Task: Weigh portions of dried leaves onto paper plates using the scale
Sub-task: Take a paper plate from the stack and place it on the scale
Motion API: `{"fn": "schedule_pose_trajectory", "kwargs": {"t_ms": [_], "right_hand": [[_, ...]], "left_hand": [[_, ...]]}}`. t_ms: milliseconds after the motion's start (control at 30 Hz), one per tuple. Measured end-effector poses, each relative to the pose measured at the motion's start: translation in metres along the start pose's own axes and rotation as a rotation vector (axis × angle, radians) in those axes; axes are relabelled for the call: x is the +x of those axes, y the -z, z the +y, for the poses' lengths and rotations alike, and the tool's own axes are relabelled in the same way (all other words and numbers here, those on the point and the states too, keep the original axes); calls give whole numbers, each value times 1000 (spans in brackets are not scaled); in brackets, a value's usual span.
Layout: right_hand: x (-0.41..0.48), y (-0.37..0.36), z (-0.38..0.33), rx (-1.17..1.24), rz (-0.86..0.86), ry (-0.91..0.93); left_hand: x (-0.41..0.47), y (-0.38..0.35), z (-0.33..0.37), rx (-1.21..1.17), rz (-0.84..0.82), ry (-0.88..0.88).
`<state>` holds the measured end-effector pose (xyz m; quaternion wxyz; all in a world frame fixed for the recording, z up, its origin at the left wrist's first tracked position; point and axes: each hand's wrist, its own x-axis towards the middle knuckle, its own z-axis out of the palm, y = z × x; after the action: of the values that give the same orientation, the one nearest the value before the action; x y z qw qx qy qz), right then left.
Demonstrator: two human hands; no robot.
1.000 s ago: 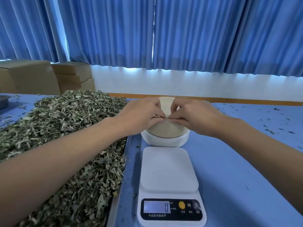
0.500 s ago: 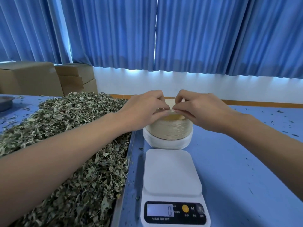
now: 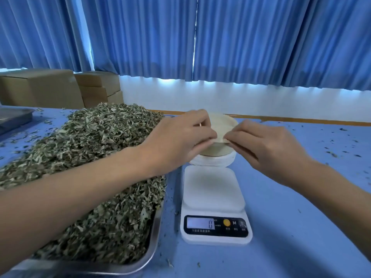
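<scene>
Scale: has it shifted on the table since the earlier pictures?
No. The scale still sits directly in front of the plate stack, alongside the tray rim; only the camera view shifted.

My view of the blue-topped bench (image 3: 291,217)
I see a shiny steel tray (image 3: 154,233) heaped with dried green leaves (image 3: 96,141) on the left. Just beside it is a white digital kitchen scale (image 3: 213,189) reading 0. A round stack of paper plates (image 3: 214,161) stands directly behind the scale, a flat grey tray (image 3: 14,117) sits far left, and loose leaf crumbs (image 3: 341,149) lie scattered on the right.
</scene>
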<state>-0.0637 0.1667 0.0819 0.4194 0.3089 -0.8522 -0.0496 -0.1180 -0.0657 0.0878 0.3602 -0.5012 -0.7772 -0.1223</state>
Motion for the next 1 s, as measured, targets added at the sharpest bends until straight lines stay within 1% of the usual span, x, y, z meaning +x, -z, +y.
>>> {"fn": "schedule_pose_trajectory", "kwargs": {"t_ms": [100,233,333,433,500,533,567,633,667,700,733,767,800,833,900,1000], "right_hand": [[-33,6,-32,0,0,59],[-72,5,-54,37,-108,94],[-86,-4,-63,64,-190,47],[-91,-9,-66,139,-192,-26],[-95,-11,-65,200,-162,-166],[-98,-11,-65,244,-128,-279],[-101,-12,-65,288,-81,-417],[-103,-12,-61,339,-32,-727],[-103,-12,-58,390,-68,-892],[-103,-11,-55,500,-141,-1052],[-104,-10,-53,658,-240,-1185],[-104,-8,-53,813,-350,-1280],[-105,-6,-55,921,-451,-1318],[-106,-5,-56,970,-523,-1312],[-104,-2,-59,987,-584,-1272],[-99,-2,-59,1007,-633,-1246]], "left_hand": [[-34,7,25,41,-106,-111],[-66,4,46,25,-208,-164],[-75,-5,51,-4,-253,-123],[-77,-16,47,-85,-336,7],[-77,-18,43,-223,-395,101],[-76,-16,41,-299,-395,139],[-76,-14,39,-348,-372,173],[-75,-9,30,-339,-266,243],[-75,-6,25,-290,-217,291],[-74,-5,19,-220,-194,346],[-74,-3,13,-131,-208,399],[-75,-3,8,-34,-260,451],[-76,-4,5,55,-336,501],[-77,-6,3,119,-416,544],[-80,-9,3,146,-528,609],[-83,-12,5,94,-556,643]]}}
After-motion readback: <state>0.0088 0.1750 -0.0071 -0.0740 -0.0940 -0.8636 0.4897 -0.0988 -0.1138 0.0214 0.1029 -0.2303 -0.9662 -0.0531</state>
